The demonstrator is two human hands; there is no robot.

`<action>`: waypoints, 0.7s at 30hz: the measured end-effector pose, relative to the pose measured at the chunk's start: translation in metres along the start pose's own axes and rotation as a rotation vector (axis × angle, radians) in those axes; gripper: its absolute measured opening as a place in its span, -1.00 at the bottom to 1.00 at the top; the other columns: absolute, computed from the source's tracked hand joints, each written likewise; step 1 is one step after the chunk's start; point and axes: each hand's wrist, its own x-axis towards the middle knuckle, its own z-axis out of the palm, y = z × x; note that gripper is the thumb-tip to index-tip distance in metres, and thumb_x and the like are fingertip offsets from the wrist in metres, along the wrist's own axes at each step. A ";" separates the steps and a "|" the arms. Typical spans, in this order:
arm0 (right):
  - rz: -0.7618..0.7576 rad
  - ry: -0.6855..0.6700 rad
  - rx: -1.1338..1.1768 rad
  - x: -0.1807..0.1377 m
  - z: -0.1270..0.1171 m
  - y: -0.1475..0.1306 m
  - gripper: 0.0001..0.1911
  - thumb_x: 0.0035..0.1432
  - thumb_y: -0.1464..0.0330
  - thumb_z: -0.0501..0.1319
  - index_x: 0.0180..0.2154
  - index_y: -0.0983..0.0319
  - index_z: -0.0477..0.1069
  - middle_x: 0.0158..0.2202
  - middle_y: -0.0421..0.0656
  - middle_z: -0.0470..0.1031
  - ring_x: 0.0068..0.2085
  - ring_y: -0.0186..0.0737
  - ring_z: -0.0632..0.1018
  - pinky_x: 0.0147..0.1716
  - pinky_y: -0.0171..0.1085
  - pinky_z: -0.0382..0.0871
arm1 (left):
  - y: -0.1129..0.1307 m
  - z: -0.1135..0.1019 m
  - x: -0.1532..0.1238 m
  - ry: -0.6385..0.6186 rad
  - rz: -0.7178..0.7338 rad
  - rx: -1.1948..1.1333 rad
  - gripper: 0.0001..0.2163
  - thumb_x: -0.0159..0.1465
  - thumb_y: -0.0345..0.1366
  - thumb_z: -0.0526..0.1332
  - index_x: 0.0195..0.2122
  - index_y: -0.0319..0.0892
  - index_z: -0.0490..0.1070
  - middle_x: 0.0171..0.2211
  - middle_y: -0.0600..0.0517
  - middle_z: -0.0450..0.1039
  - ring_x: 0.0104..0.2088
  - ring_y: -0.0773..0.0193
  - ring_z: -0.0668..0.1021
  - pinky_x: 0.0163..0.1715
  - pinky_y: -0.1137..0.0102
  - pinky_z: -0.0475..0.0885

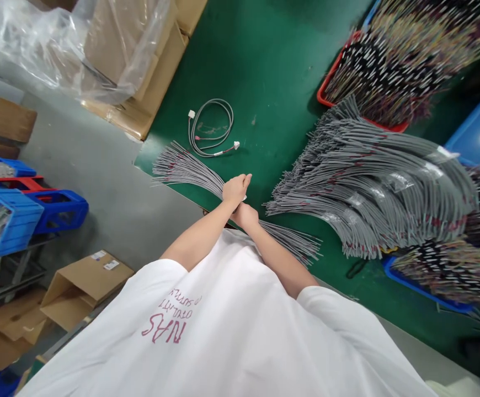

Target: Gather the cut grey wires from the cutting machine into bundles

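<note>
A bundle of thin grey wires [184, 168] lies across the near edge of the green table [265, 66], its ends fanning out on both sides. My left hand [235, 190] is closed around the middle of the bundle, fingers wrapped and thumb up. My right hand [246, 216] sits just behind it, also closed on the bundle where the other wire ends [296, 242] spread out. The two hands touch each other. A small white bit shows beside the left hand; I cannot tell what it is.
A coiled grey cable with white connectors [212, 128] lies farther out on the table. A large heap of grey wire harnesses [372, 176] lies to the right, beside a red tray [326, 88] and blue trays [478, 129]. Cardboard boxes [140, 71] and blue bins [6, 218] stand on the left.
</note>
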 end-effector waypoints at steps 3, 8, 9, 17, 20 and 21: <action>0.009 0.048 0.001 -0.002 0.003 -0.002 -0.60 0.21 0.11 0.18 -0.09 0.26 0.52 -0.14 0.09 0.63 -0.10 -0.02 0.65 -0.18 -0.28 0.41 | -0.001 0.007 0.003 -0.029 0.005 -0.011 -0.44 0.38 0.18 -0.13 -0.38 -0.12 0.46 -0.37 -0.11 0.53 -0.25 0.04 0.59 -0.24 0.26 0.36; 0.022 0.052 -0.015 -0.005 0.000 -0.006 -0.63 0.15 0.15 0.22 -0.08 0.22 0.51 -0.12 0.04 0.64 -0.08 -0.01 0.64 -0.22 -0.29 0.41 | -0.009 -0.004 0.005 0.017 0.059 -0.015 -0.50 0.39 0.12 -0.06 -0.22 -0.17 0.51 -0.20 -0.17 0.50 -0.10 -0.01 0.55 -0.07 0.15 0.38; 0.022 0.041 -0.018 -0.006 -0.002 -0.007 -0.64 0.13 0.17 0.25 -0.08 0.20 0.51 -0.12 0.01 0.64 -0.08 -0.02 0.64 -0.23 -0.30 0.41 | -0.017 -0.012 -0.001 0.039 0.084 -0.015 -0.52 0.40 0.10 -0.06 -0.13 -0.15 0.50 -0.13 -0.17 0.49 -0.02 -0.02 0.52 0.00 0.13 0.36; -0.008 0.013 0.080 -0.009 -0.012 -0.004 -0.71 0.04 0.27 0.25 -0.16 0.17 0.52 -0.22 -0.09 0.65 -0.19 -0.08 0.64 -0.35 -0.33 0.35 | -0.134 -0.043 -0.115 0.038 0.214 0.008 -0.57 0.38 -0.03 -0.04 0.10 -0.12 0.41 -0.04 -0.18 0.49 0.13 -0.07 0.44 0.20 -0.03 0.26; -0.012 -0.001 0.095 -0.011 -0.009 -0.003 -0.72 0.02 0.28 0.26 -0.18 0.17 0.53 -0.24 -0.08 0.65 -0.21 -0.07 0.63 -0.38 -0.33 0.32 | -0.134 -0.013 -0.105 -0.020 0.311 -0.006 -0.41 0.30 0.05 0.10 0.26 -0.19 0.26 0.20 -0.23 0.36 0.32 -0.14 0.26 0.33 -0.05 0.08; -0.007 -0.005 0.097 -0.012 -0.007 -0.002 -0.73 0.01 0.28 0.26 -0.19 0.17 0.53 -0.25 -0.08 0.65 -0.23 -0.07 0.63 -0.40 -0.33 0.30 | -0.129 -0.003 -0.092 -0.032 0.339 -0.021 -0.37 0.30 0.05 0.10 0.30 -0.22 0.20 0.26 -0.24 0.29 0.36 -0.13 0.20 0.36 -0.04 0.02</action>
